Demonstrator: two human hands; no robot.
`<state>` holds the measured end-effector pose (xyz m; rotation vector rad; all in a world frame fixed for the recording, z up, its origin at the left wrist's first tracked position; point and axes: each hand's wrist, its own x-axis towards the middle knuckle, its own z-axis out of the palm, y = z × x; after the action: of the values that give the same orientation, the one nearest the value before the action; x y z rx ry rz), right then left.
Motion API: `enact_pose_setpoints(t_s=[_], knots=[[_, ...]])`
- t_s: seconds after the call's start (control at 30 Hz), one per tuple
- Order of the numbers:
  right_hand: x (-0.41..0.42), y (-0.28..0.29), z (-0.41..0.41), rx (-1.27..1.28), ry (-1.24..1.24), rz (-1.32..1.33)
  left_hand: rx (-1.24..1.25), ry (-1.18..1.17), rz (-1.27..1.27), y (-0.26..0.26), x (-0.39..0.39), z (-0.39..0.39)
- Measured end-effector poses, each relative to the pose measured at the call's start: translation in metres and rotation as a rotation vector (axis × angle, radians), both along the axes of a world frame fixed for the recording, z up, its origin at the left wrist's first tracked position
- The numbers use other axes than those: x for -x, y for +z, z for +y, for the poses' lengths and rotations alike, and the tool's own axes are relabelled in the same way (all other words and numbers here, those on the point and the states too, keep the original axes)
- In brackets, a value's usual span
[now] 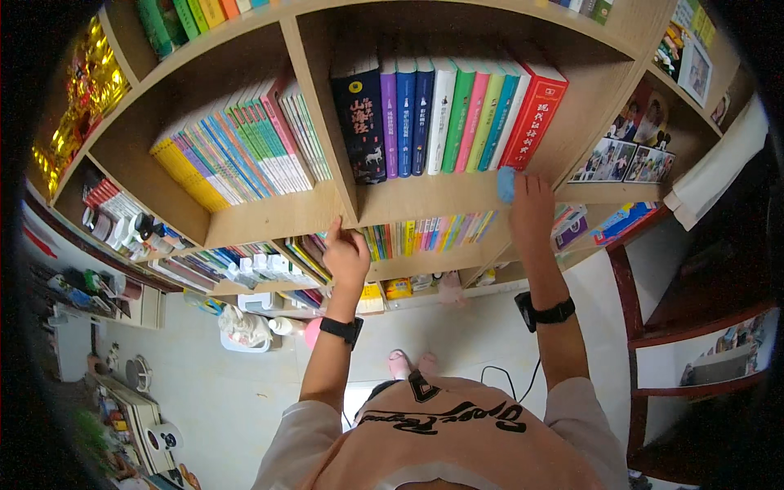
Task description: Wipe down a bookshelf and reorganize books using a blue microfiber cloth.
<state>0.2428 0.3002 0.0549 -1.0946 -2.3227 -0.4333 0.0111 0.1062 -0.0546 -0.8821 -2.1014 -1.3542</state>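
My right hand [531, 205] holds a blue cloth or sponge [506, 184] against the front of a wooden bookshelf board [438, 195], just below a thick red book [535, 116]. Left of that book, several upright hardcovers stand in a row, ending with a dark blue illustrated book [361, 128]. My left hand [346, 251] touches the same board's front edge near the upright divider, one finger extended and the others curled; nothing shows in it. Each wrist wears a black band.
Thin books [245, 153] fill the compartment to the left, and more books [441, 236] stand on the shelf below. Photographs [603, 160] stand at the right. On the floor are a white tub [245, 343] with a bag in it, a white bottle [285, 326] and a black cable [505, 370].
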Motion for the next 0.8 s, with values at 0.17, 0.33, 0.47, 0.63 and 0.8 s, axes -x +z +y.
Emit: enact_pose_setpoints(t_s=[0.17, 0.33, 0.47, 0.63, 0.8], knots=[[-0.001, 0.001, -0.015, -0.038, 0.114, 0.085, 0.04, -0.044, -0.023, -0.006, 0.002, -0.004], [0.039, -0.009, -0.05, 0.111, 0.168, 0.13, 0.166, -0.049, 0.046, -0.001, 0.001, -0.008], [0.087, -0.001, -0.088, 0.34, 0.335, 0.207, 0.156, -0.084, 0.021, 0.006, -0.003, -0.011], [0.139, 0.0, -0.116, 0.504, 0.384, 0.314, 0.244, -0.078, -0.028, 0.008, -0.005, -0.013], [0.154, -0.017, -0.123, 0.636, 0.312, 0.498, 0.219, -0.027, 0.016, 0.005, -0.008, -0.007]])
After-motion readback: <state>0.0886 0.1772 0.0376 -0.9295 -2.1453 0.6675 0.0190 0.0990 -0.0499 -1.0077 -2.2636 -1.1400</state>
